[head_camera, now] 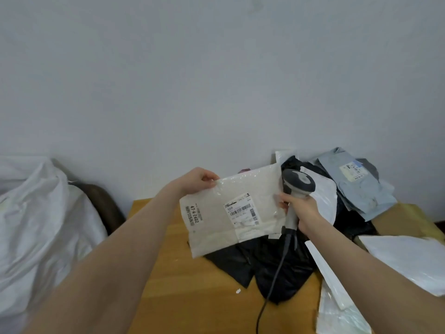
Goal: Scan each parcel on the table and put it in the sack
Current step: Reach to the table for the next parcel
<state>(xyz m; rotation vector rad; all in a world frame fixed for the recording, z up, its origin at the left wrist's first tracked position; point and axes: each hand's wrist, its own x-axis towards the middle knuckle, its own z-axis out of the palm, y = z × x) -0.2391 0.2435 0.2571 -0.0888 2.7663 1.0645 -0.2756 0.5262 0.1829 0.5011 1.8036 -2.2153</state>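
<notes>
My left hand (196, 180) pinches the top left corner of a flat white parcel (216, 227) and holds it up above the wooden table (192, 297). Its shipping label with barcodes (242, 210) faces me. My right hand (298, 208) grips the handle of a grey barcode scanner (298, 183), whose head sits at the parcel's right edge. The scanner's cable (272, 285) hangs down to the table. A large white sack (41, 213) stands to the left of the table.
Black parcels (277, 268) lie under the held one. Blue-grey parcels (356, 184) are piled at the back right, white ones (404, 259) at the right edge. A dark chair back (103, 203) stands between sack and table. A plain wall is behind.
</notes>
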